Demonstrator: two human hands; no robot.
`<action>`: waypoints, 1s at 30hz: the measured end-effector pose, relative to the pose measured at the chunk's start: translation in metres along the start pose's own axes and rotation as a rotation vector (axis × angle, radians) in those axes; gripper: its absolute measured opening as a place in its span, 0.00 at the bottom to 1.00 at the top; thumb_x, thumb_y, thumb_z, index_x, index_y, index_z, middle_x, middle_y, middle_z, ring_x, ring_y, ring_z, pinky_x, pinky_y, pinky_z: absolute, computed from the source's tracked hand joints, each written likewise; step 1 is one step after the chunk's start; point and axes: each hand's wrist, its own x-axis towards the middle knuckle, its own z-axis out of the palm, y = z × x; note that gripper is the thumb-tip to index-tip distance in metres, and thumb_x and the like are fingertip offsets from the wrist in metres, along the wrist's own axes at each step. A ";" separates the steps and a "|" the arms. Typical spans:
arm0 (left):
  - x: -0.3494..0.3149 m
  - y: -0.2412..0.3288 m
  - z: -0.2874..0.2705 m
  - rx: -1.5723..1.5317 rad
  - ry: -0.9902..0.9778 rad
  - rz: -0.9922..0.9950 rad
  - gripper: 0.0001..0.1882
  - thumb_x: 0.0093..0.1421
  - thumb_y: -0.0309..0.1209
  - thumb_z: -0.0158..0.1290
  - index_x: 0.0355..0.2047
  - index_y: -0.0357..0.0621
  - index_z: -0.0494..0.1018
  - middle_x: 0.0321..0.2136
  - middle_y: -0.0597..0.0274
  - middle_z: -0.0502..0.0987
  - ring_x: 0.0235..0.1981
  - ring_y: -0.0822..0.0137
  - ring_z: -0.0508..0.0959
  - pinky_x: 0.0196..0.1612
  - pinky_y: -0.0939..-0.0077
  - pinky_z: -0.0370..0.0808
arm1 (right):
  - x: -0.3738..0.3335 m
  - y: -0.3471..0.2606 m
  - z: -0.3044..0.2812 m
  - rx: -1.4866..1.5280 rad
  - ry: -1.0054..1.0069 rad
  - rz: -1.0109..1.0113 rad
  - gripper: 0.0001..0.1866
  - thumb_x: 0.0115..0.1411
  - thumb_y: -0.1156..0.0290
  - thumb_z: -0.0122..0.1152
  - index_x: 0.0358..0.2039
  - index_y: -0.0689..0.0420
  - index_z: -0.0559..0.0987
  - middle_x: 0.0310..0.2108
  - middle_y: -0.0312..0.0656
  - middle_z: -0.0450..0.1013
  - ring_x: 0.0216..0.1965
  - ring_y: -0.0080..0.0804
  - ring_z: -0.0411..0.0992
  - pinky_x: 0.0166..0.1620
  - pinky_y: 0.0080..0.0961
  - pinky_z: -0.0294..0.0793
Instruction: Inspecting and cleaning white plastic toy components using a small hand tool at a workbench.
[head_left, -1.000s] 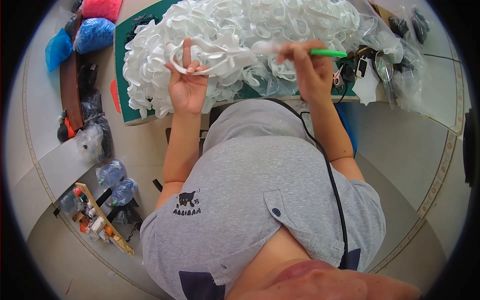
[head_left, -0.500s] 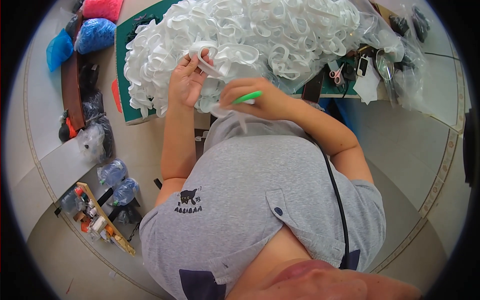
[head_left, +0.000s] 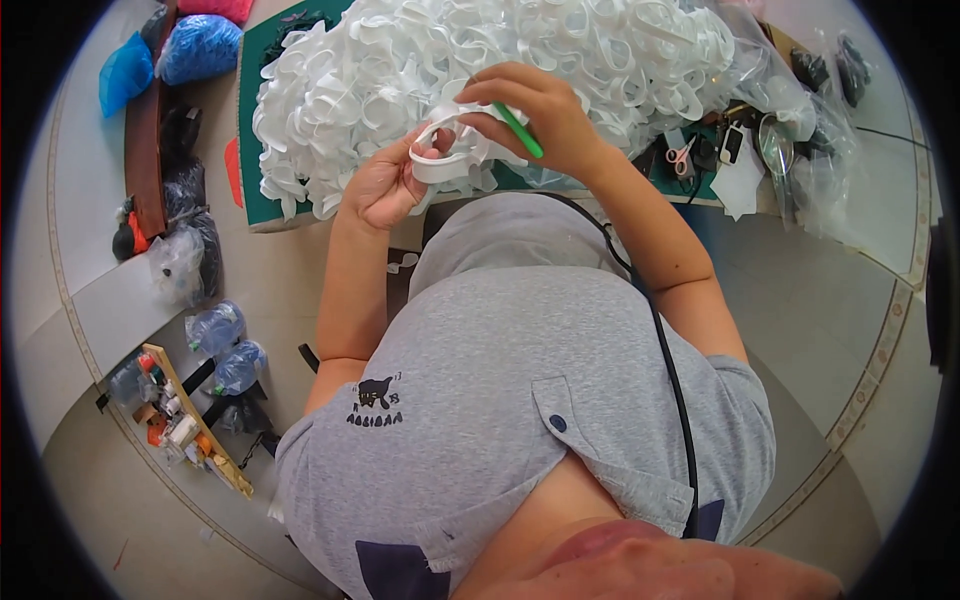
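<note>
My left hand (head_left: 388, 188) is closed around the lower left side of a white ring-shaped band (head_left: 442, 172), its fingertips inside the loop. Just right of it, my right hand (head_left: 548, 108) grips a slim tool with a bright green handle (head_left: 518, 130), the handle's end slanting down toward me. The working tip of this tool is too thin to make out. My right fingertips are at the band's upper right edge; whether they pinch it I cannot tell. Beyond both hands, a large heap of similar white bands (head_left: 350, 70) covers most of the table.
The green tabletop (head_left: 262, 200) shows at the left edge. Pink-handled scissors (head_left: 681, 156), a white paper piece (head_left: 738, 182) and clear plastic bags (head_left: 820, 170) lie at the right. Bagged blue goods (head_left: 200, 48) sit far left, and a wooden tray of small parts (head_left: 185, 425) stands lower left.
My right hand has risen from near my lap to the band, and the green handle has swung to a downward slant. My left hand has moved slightly toward me with a band.
</note>
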 end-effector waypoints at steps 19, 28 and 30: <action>0.005 -0.013 0.017 -0.338 0.089 -0.069 0.24 0.59 0.18 0.38 0.56 0.30 0.51 0.31 0.55 0.68 0.22 0.77 0.72 0.26 0.85 0.78 | -0.017 0.003 0.019 -0.102 -0.086 -0.038 0.16 0.51 0.78 0.60 0.43 0.56 0.75 0.39 0.41 0.72 0.39 0.40 0.73 0.40 0.31 0.74; -0.003 -0.008 0.029 -0.316 -0.023 -0.039 0.36 0.52 0.13 0.36 0.62 0.31 0.41 0.56 0.41 0.61 0.20 0.78 0.68 0.24 0.84 0.78 | -0.022 0.001 0.003 0.028 0.187 0.168 0.06 0.54 0.80 0.61 0.34 0.60 0.78 0.30 0.43 0.74 0.28 0.33 0.74 0.32 0.23 0.73; -0.003 -0.007 0.032 -0.296 -0.003 -0.018 0.33 0.55 0.15 0.36 0.62 0.31 0.42 0.57 0.42 0.61 0.20 0.78 0.67 0.23 0.85 0.78 | -0.024 -0.001 0.001 0.064 0.195 0.160 0.06 0.54 0.79 0.62 0.34 0.60 0.78 0.28 0.42 0.74 0.27 0.31 0.73 0.31 0.21 0.72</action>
